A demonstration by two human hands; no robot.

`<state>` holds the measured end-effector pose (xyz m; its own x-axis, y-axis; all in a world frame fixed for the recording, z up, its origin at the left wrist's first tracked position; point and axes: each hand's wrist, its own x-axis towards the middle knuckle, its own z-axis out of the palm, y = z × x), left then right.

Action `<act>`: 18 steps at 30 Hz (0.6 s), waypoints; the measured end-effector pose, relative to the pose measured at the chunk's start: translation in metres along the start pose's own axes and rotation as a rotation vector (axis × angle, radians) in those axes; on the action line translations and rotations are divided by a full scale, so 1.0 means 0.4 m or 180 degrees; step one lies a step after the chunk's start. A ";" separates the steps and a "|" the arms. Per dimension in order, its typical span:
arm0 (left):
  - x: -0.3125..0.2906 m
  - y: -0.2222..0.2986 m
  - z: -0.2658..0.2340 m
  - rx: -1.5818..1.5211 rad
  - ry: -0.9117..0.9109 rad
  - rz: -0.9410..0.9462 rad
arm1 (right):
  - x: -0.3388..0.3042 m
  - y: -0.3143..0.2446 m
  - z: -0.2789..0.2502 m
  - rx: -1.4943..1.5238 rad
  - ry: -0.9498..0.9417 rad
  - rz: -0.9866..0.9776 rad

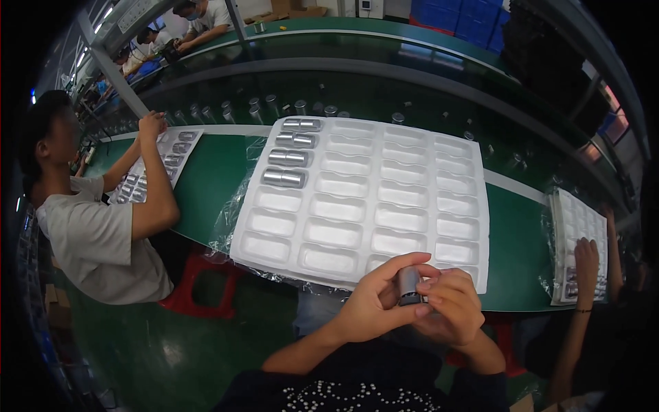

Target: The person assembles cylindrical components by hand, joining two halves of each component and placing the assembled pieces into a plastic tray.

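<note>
In front of my body, at the near edge of a white molded tray, I hold a small silver-grey metal cylinder. My left hand wraps round it from the left, thumb beneath and fingers behind. From the other side, the fingertips of my right hand pinch at its lower right, where a dark end shows. Anything smaller between those fingertips is hidden. Several like silver cylinders lie on their sides in the upper pockets of the tray's left column.
Clear plastic film sticks out under the tray on the green bench. More cylinders stand along the dark strip behind. A co-worker handles a tray at left; another's hand reaches over stacked trays at right. Red stools stand below.
</note>
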<state>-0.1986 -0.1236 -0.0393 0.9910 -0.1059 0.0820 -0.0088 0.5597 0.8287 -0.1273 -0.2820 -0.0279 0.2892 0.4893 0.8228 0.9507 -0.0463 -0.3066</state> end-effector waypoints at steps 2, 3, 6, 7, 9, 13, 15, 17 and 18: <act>0.003 0.002 -0.005 -0.0306 -0.0093 0.0133 | -0.013 0.003 0.003 0.0000 -0.0030 -0.0137; 0.002 0.010 -0.006 -0.0138 -0.0120 0.0152 | -0.014 0.003 0.001 -0.0001 -0.0032 -0.0126; 0.002 0.014 -0.005 0.0166 -0.0116 0.0139 | -0.008 0.005 -0.008 -0.0115 -0.0043 -0.0164; 0.002 0.014 -0.005 0.0309 -0.0085 0.0117 | -0.005 0.007 -0.011 -0.0239 -0.0035 -0.0188; 0.004 0.009 -0.009 0.0473 -0.0069 0.0182 | 0.001 0.012 -0.016 -0.0371 -0.0025 -0.0210; 0.006 -0.018 -0.021 0.1014 0.0130 0.0540 | 0.025 0.019 -0.026 -0.0433 -0.0133 -0.0257; 0.017 -0.032 -0.040 0.0889 0.0024 0.0676 | 0.027 0.018 -0.024 -0.0399 -0.0196 -0.0266; 0.013 -0.029 -0.048 0.0771 -0.0066 0.0812 | 0.021 0.013 -0.014 -0.0334 -0.0200 -0.0436; 0.013 -0.020 -0.047 0.0890 -0.0032 0.0825 | 0.018 0.010 -0.018 -0.0355 -0.0202 -0.0434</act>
<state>-0.1909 -0.1131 -0.0561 0.9498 0.0009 0.3129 -0.2964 0.3233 0.8987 -0.1205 -0.2850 -0.0197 0.1524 0.5514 0.8202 0.9882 -0.0703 -0.1363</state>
